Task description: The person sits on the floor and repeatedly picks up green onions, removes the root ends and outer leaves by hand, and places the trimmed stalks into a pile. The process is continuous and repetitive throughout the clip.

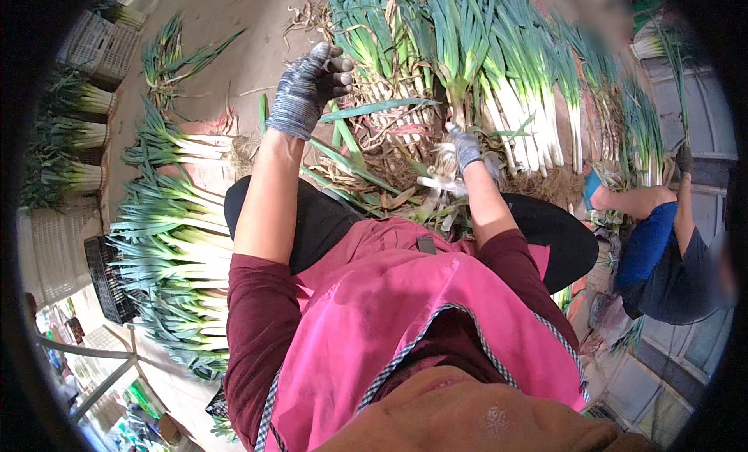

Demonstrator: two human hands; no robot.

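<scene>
My left hand (pixel 313 82), in a grey glove with dark wrapping at the wrist, is raised over loose leaves. Its fingers are loosely bent and apart from the thumb, with nothing visible between them. A long green leek leaf (pixel 379 107) lies just below it. My right hand (pixel 467 149), also gloved, is closed round the lower stem of a leek (pixel 460 93); its fingers are partly hidden. The leek's green top points away from me, and pale roots (pixel 446 164) show beside the hand. Untrimmed leeks (pixel 374 39) with dry brown leaves lie beyond both hands.
Cleaned leeks (pixel 195 249) lie in a long row at my left, near a black crate (pixel 111 279). White crates (pixel 100 47) with leeks stand farther left. More leeks (pixel 530 117) fan out at the right. Another person (pixel 670 249) sits at the far right, holding a leek.
</scene>
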